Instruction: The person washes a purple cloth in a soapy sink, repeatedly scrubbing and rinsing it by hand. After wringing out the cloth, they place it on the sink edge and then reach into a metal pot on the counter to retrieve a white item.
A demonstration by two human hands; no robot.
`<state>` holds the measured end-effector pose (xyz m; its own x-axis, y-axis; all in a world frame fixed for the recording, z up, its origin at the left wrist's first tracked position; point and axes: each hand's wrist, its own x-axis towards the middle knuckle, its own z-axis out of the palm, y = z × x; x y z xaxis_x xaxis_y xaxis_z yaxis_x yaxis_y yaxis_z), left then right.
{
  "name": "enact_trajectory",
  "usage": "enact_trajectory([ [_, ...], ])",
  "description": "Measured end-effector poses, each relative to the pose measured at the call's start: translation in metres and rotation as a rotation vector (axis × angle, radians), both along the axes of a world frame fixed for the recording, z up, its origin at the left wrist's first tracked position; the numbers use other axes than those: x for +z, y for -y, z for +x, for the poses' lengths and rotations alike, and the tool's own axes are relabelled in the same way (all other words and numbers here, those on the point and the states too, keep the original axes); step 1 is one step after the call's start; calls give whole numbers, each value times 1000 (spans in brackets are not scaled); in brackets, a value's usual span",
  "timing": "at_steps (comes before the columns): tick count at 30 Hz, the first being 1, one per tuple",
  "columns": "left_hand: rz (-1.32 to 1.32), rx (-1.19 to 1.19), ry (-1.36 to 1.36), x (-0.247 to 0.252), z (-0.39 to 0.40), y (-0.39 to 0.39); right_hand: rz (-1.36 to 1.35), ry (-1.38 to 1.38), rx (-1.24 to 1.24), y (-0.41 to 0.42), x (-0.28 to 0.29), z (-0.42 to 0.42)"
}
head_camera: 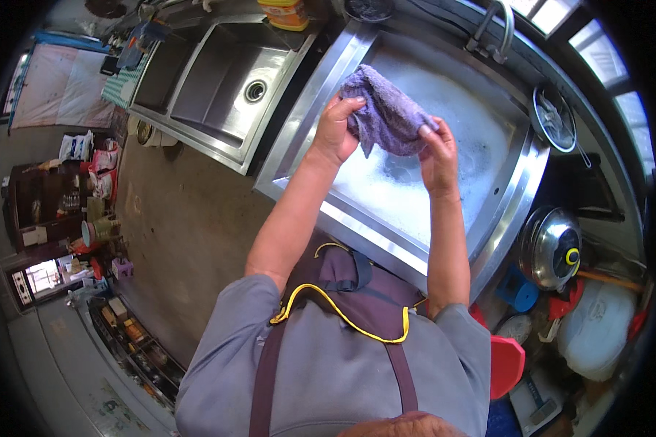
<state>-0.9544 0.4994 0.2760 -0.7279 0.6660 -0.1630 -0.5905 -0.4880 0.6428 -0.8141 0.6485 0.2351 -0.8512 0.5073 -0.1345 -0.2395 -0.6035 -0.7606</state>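
Observation:
A wet-looking purple terry cloth (pixel 385 112) is stretched between my two hands above a stainless steel sink (pixel 372 221). My left hand (pixel 336 128) grips its left end, thumb on top. At the cloth's lower right end, my right hand (pixel 438 155) pinches the fabric between thumb and fingers. One loose corner hangs down near my left hand. Below the cloth, soapy water (pixel 459 131) fills the basin, with thick white foam along the near side.
A double-bowl steel sink (pixel 218 82) stands to the left. The faucet (pixel 500 33) rises at the back edge. A strainer (pixel 553 117) sits at the right rim, above a pot lid (pixel 552 248). Behind the left sink is a yellow-orange tub (pixel 285 13).

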Motion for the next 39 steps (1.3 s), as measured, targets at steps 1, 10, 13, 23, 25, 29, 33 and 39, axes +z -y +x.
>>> enact_trajectory([
  [1, 21, 14, 37, 4, -6, 5, -102, -74, 54, -2, 18, -7],
  [10, 448, 74, 214, -4, -50, 56, -139, -288, 199, 94, 57, -137],
  [13, 585, 78, 152, -7, -78, 76, 309, -226, 175, 123, 53, -171],
  [23, 493, 93, 337, -68, -276, 128, 1200, 251, -53, 169, 13, -297],
  [25, 469, 115, 356, -89, -307, 135, 1226, 313, 16, 179, 13, -322],
  [29, 510, 72, 483, -120, -354, 131, 887, 367, 3, 155, -17, -372],
  [33, 568, -9, 483, -131, -385, 105, 590, 411, -91, 81, -23, -445],
  [39, 483, -67, 454, -114, -431, 43, 343, 617, 63, 3, -12, -556],
])
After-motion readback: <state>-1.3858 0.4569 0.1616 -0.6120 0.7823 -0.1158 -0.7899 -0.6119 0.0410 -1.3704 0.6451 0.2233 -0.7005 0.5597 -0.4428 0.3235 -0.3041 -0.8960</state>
